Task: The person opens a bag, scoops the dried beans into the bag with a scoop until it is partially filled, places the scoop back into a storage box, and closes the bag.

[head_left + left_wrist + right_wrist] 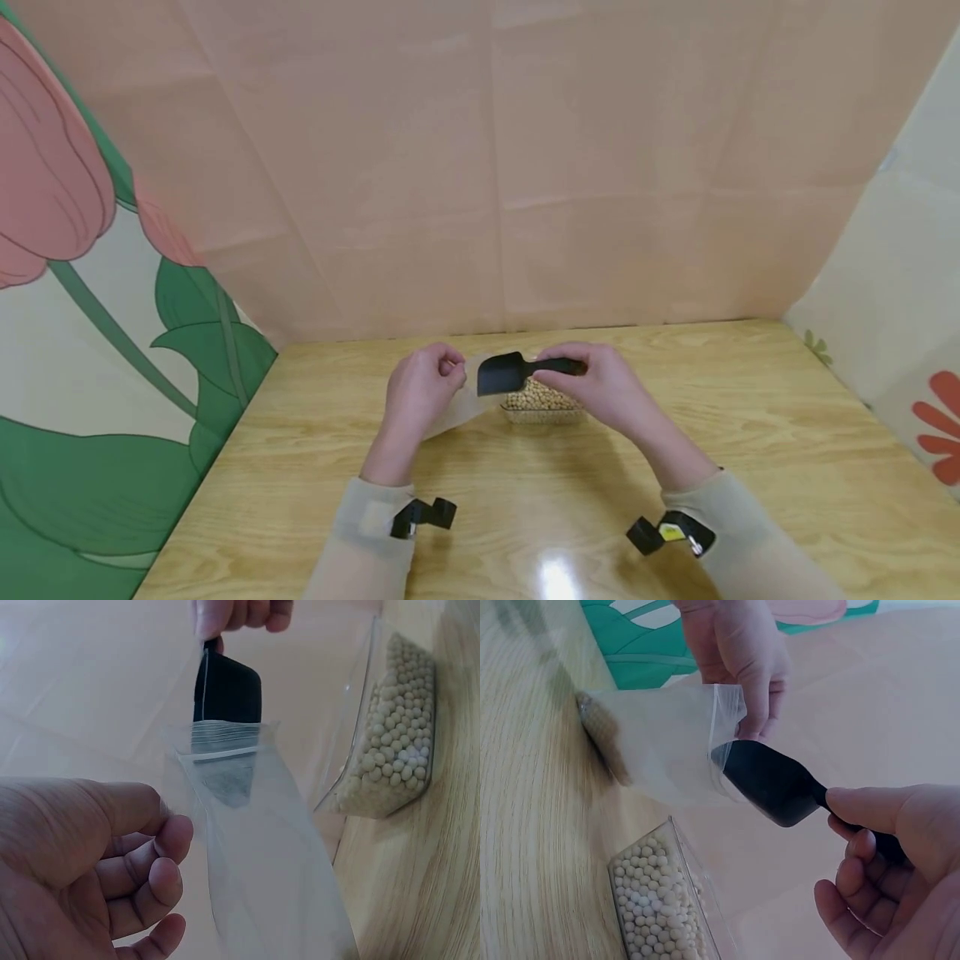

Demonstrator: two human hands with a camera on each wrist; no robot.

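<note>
So, in the head view, I pinch the handle of a black scoop point(501, 374) with my right hand point(600, 383), while the thumb and forefinger of my left hand point(423, 385) grip the edge of a clear zip bag point(459, 408). Near them a clear box point(543, 416) of pale beans point(536, 393) rests on the wooden table point(495, 517).

From my left wrist, the scoop points down into the bag's mouth, its tip showing through the film below the zip strips. I think it pays to hold that mouth spread and the tip well past the strips, so nothing lodges in the seal.

From my right wrist, the bag has something brownish at its bottom, and the box sits near it. I cannot tell whether the scoop carries anything; a slow tilt should limit spills. I find no readable brand or label; the yellow patch point(671, 532) at my right wrist is too small to read.
</note>
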